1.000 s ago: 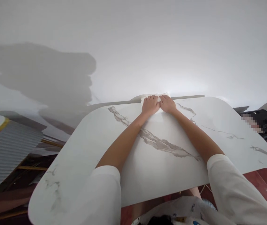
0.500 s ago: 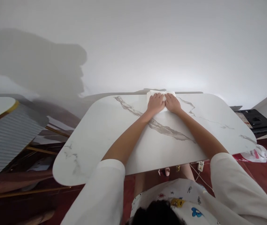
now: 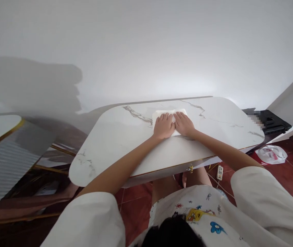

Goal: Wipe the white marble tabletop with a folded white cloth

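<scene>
1 left hand point(image 3: 164, 126) and 1 right hand point(image 3: 184, 124) lie unclenched on 1 sheet point(image 3: 169, 111) atop 1 worktop point(image 3: 118, 144) near 1 bag point(image 3: 272, 154).

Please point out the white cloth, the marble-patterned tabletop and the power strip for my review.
White cloth point(image 3: 157, 114): head view, on its far-left corner.
Marble-patterned tabletop point(image 3: 110, 147): head view, on its bare left part.
Power strip point(image 3: 220, 173): head view, on the middle of its socket face.

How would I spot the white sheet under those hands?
Find the grey-veined white table by the white wall. Toward its far edge, the left hand and right hand lie on a white sheet, rectangular and plain, unlike the veined table.
</scene>
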Demonstrator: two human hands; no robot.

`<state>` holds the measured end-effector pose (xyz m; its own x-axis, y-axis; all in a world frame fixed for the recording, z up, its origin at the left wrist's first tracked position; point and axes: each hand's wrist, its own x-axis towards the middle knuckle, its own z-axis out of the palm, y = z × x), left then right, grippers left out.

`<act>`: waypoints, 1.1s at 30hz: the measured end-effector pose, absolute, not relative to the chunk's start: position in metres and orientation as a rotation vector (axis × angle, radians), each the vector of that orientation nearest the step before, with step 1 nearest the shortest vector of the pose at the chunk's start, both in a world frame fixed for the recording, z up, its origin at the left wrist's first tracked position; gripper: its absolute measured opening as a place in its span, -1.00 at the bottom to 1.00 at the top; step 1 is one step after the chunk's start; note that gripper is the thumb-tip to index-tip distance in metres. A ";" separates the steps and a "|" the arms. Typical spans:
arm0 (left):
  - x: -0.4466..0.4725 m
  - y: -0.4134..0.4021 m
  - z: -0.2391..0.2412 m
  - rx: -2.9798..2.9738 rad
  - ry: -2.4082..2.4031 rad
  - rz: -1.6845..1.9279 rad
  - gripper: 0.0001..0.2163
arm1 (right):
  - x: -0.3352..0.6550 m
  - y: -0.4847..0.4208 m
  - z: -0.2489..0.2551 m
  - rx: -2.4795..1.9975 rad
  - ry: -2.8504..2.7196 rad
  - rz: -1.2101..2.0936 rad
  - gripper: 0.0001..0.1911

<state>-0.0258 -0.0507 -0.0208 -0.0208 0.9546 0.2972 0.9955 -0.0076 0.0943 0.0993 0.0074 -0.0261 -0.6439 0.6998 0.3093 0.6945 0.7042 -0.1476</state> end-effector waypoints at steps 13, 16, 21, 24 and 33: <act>0.024 -0.139 -0.021 -1.990 -2.244 -0.424 -0.52 | 0.145 -0.076 -0.025 -1.007 -2.583 0.062 -0.47; 0.039 -0.149 -0.023 -2.018 -2.233 -0.449 -0.52 | 0.165 -0.087 -0.029 -1.001 -2.561 0.059 -0.47; 0.062 -0.142 -0.022 -2.098 -2.207 -0.439 -0.52 | 0.192 -0.084 -0.030 -1.052 -2.562 0.045 -0.45; 0.068 -0.121 -0.021 -2.117 -2.191 -0.457 -0.53 | 0.198 -0.066 -0.030 -1.077 -2.550 0.023 -0.46; 0.046 -0.059 -0.020 -2.084 -2.211 -0.495 -0.58 | 0.170 0.001 -0.028 -1.047 -2.602 0.004 -0.48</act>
<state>0.0461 -0.0594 -0.0199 -0.0821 0.9614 0.2628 0.9816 0.0325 0.1879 0.1699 0.0008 -0.0280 -0.6731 0.6736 0.3053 0.6726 0.7292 -0.1258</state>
